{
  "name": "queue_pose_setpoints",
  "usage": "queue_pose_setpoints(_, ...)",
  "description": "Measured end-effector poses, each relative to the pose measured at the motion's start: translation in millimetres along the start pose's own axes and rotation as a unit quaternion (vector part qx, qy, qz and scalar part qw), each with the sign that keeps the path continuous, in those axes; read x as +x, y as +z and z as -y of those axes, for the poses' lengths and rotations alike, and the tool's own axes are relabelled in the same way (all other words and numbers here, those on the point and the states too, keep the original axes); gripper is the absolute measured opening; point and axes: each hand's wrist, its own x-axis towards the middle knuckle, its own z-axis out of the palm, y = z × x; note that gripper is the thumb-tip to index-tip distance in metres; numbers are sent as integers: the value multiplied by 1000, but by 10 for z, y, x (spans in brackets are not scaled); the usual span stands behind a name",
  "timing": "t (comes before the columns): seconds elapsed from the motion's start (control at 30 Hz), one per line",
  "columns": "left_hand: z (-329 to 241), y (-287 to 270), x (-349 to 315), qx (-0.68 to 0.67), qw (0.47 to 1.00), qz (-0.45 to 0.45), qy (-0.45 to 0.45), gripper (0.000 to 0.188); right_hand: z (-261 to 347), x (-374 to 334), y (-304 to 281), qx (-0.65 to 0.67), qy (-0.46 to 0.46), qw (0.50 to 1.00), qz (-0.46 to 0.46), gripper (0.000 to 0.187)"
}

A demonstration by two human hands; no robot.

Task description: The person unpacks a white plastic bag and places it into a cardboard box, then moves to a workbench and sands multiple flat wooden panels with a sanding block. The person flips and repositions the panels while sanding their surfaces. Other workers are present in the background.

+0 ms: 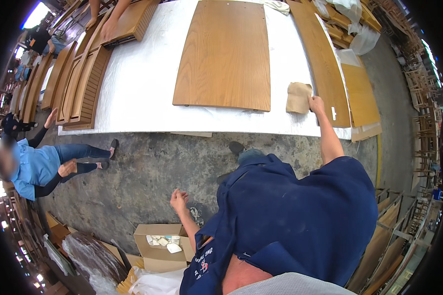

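Observation:
My right hand [317, 104] is closed on the edge of a tan sheet, apparently sandpaper [299, 98], over the right part of the white-covered table [138, 93]. Just beyond that hand lies a long narrow wooden board [325, 64] along the table's right side. To the left of the sheet, a large wooden panel [226, 56] rests flat, with small holes near its far end. My left hand [179, 200] hangs away from the table over the concrete floor, holding nothing, its fingers loosely apart.
A co-worker's hands [109, 29] touch wooden drawer-like pieces [91, 73] at the table's far left. Another person in a light blue shirt [37, 167] stands on the left. An open cardboard box [155, 260] with white pieces stands below my left hand. Boards [359, 88] lie beyond the table's right edge.

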Motion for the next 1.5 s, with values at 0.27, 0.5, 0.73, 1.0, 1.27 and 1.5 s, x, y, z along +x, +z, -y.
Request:
queue_pose_setpoints(0.27,-70,1023,-561,38,998,2,-43,38,239,-3,661,-112,-278,940,-161,55)
queue_pose_setpoints(0.5,116,1689,-797,70,995,35,-61,33,263,-57,868,-256,-215,931,-146,62)
queue_pose_setpoints(0.73,525,1513,-731,24,993,-38,-106,32,1159,0,632,-63,-314,934,-161,55)
queue_pose_setpoints(1.0,712,1337,-838,-60,976,-141,-157,30,3328,-1069,1430,46,-719,692,31,35)
queue_pose_setpoints(1.27,1562,1516,-1181,-117,916,-291,-251,26,3497,-2320,2484,22,-808,548,216,51)
queue_pose_setpoints(1.5,2766,1234,-858,-7,944,-252,-213,26,3525,-2437,3039,-108,-793,585,130,77)
